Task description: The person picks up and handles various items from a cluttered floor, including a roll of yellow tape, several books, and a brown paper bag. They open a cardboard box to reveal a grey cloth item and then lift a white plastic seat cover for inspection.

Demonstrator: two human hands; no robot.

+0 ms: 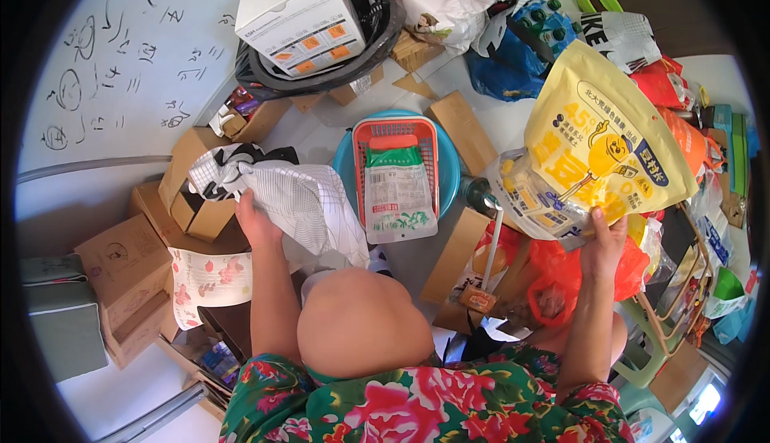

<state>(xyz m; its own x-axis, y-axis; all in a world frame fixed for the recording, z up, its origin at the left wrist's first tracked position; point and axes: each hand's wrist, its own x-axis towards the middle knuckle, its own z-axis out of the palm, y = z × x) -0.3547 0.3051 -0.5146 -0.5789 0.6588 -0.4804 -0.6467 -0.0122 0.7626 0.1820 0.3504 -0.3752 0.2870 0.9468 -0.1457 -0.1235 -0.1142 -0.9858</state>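
Note:
My left hand grips the edge of a white patterned plastic bag, which hangs crumpled above an open cardboard box. Held up in my right hand is a large yellow food pouch with a printed cartoon figure and a partly clear lower section. Between my hands, a red plastic basket sits in a round blue basin on the floor. In the basket lies a clear, green and red food packet, its lower end over the rim.
A white box sits in a black-lined container ahead. Several cardboard boxes stand at the left. A blue bag of green bottles lies at the upper right. Red plastic bags and a green stool are at the right.

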